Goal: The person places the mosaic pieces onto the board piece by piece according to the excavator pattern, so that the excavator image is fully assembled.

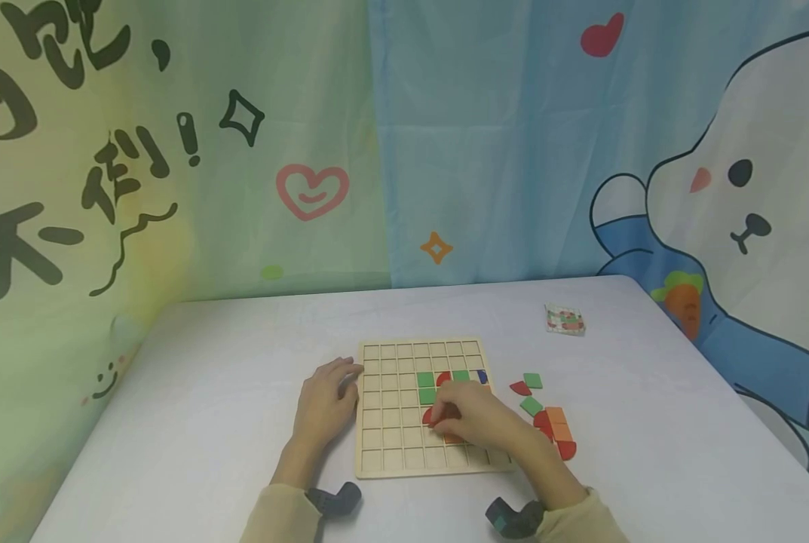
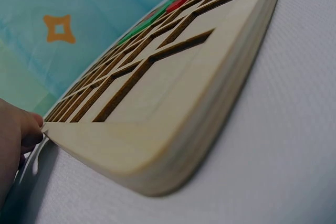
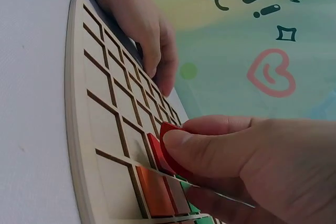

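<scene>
A wooden grid board (image 1: 390, 437) lies on the white table. My left hand (image 1: 326, 403) rests along its left edge, fingertips right at the rim. Over the board's middle, my right hand (image 1: 479, 415) pinches a small red tile (image 3: 169, 127) with a curved edge between thumb and fingers. Beneath it, another red tile (image 3: 157, 153) and an orange tile (image 3: 155, 192) sit in grid cells. Farther up the board are green tiles (image 1: 426, 396), a red rounded tile (image 1: 442, 378) and a blue-and-white tile (image 1: 482, 375). The right hand hides some of the cells.
Right of the board lie loose tiles: green (image 1: 532, 381), orange (image 1: 556, 415) and red (image 1: 567, 450), some touching one another. A small printed packet (image 1: 565, 320) is at the back right. Dark wrist devices (image 1: 336, 499) stick out beside both sleeves. A printed curtain (image 1: 485, 188) hangs behind the table.
</scene>
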### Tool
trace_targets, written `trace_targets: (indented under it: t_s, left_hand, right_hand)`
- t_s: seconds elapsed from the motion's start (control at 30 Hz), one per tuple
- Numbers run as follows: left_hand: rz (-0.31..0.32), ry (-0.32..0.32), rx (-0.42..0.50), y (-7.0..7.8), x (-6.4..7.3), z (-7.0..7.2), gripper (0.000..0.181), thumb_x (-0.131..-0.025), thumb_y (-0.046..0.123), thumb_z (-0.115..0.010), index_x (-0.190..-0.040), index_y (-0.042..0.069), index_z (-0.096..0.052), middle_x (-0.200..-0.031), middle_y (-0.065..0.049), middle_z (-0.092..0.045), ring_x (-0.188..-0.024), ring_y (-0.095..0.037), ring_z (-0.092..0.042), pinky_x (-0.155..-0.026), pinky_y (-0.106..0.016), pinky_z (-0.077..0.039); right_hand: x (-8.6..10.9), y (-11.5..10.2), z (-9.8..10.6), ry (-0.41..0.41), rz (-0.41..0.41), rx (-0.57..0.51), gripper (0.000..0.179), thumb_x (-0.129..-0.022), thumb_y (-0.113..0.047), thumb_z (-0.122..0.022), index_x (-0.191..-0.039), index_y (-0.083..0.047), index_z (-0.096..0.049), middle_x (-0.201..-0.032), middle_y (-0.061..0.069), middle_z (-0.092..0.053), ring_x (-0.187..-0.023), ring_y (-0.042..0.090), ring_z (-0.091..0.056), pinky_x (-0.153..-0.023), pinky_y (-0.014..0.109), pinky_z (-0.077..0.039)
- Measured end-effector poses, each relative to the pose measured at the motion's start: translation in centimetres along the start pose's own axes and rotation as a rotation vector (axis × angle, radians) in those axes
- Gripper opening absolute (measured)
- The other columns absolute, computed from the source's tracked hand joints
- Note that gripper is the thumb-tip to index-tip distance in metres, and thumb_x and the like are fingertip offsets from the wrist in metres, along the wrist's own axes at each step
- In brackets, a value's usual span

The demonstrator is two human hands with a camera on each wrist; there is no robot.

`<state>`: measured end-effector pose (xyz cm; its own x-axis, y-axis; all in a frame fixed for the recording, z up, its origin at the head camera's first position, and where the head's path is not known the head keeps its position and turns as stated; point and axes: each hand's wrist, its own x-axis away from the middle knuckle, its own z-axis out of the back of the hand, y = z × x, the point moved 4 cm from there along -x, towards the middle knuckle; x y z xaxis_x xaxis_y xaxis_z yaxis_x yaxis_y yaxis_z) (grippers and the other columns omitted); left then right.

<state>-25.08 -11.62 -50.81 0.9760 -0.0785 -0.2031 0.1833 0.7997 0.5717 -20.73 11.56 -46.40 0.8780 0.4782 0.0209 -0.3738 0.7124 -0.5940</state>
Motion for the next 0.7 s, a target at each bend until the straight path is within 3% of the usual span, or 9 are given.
trace_targets:
  t_s: [0.27,0.7]
  left_hand:
    - [-0.001,0.002,0.009,-0.04,-0.03,-0.06,0.029,-0.091,0.019,-0.053,-0.117,0.020,-0.066,-0.134,-0.001,-0.058,-0.133,-0.023,-0.046,-0.111,-0.052,-0.035]
    - [0.000,0.003,-0.001,0.06,0.01,0.01,0.030,-0.090,0.018,-0.053,-0.117,0.020,-0.065,-0.134,-0.001,-0.058,-0.133,-0.022,-0.045,-0.111,-0.052,-0.034]
  right_hand:
    - [-0.01,-0.15,-0.18,-0.021,-0.003,-0.042,0.007,-0.081,-0.020,-0.075,-0.080,-0.024,-0.070,-0.081,-0.017,-0.066,-0.077,0.002,-0.056,-0.068,0.020,-0.049]
    - [-0.15,-0.62,-0.86,-0.040,0.020,0.038,0.005,-0.083,-0.021,-0.073,-0.080,-0.024,-0.070,-0.081,-0.015,-0.068,-0.070,0.001,-0.050,-0.061,0.018,-0.044]
